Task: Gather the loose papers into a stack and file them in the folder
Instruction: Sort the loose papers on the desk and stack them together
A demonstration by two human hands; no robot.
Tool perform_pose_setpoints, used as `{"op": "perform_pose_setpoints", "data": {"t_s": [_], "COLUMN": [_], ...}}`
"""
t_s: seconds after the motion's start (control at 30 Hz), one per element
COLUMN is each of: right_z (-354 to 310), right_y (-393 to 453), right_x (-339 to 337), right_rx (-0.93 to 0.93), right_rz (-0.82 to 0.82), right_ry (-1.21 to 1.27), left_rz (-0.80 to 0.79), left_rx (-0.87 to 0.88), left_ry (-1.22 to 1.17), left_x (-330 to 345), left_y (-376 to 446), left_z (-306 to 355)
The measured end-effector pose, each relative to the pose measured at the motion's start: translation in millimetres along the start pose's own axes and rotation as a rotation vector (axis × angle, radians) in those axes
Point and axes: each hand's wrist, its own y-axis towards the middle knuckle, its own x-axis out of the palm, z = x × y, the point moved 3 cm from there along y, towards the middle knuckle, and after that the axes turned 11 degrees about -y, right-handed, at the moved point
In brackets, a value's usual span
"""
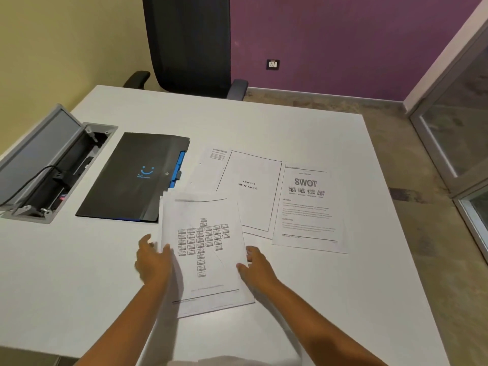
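A small stack of white papers (203,249), topped by a sheet with an organisation chart, lies on the white table in front of me. My left hand (153,260) grips its left edge. My right hand (254,265) touches its right edge with the fingers spread. A "Chapter 4 SWOT Analysis" sheet (250,191) and a "SWOT" sheet (309,210) lie loose to the right, with another sheet (208,165) partly under them. The black folder (134,175) with a blue smile logo lies shut to the left, and blue tabs show at its right edge.
An open cable box (50,167) with a plugged black cable is set into the table (264,122) at the far left. A black office chair (190,46) stands behind the far edge. The table's right edge drops to the floor near a glass door (454,133).
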Motion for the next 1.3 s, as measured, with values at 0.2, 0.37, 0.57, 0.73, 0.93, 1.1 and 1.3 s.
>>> {"op": "perform_pose_setpoints", "data": {"t_s": [0.2,0.37,0.57,0.73,0.93,1.1,1.3], "right_z": [13.1,20.4,13.9,-1.3,-15.3,-5.1,9.7], "right_y": [-4.1,-5.6,-10.7,-21.4,-30.4,-30.4,-20.7], "right_x": [3.3,-5.8,-33.0,-63.5,-88.3,-80.1,-68.9], "right_rx": [0.022,0.001,-0.092,-0.187,-0.234,-0.150,-0.205], "right_rz": [-0.033,-0.043,0.108,0.197,0.288,0.237,0.149], "right_ry": [-0.031,-0.007,0.200,0.468,0.487,0.517,0.131], "left_rz": [-0.172,-0.466,-0.393,-0.462,-0.558,-0.598,-0.412], "left_rx": [-0.254,-0.204,0.084,0.228,0.293,0.328,0.254], "left_ry": [-0.157,-0.180,-0.205,-0.382,-0.441,-0.435,-0.493], "left_x": [0.8,7.9,11.6,6.8,10.5,27.1,16.2], "left_y": [-3.4,-11.9,-16.6,-18.9,-33.6,-51.8,-28.1], "left_z": [-26.8,-21.7,13.4,47.3,69.6,68.3,65.0]}}
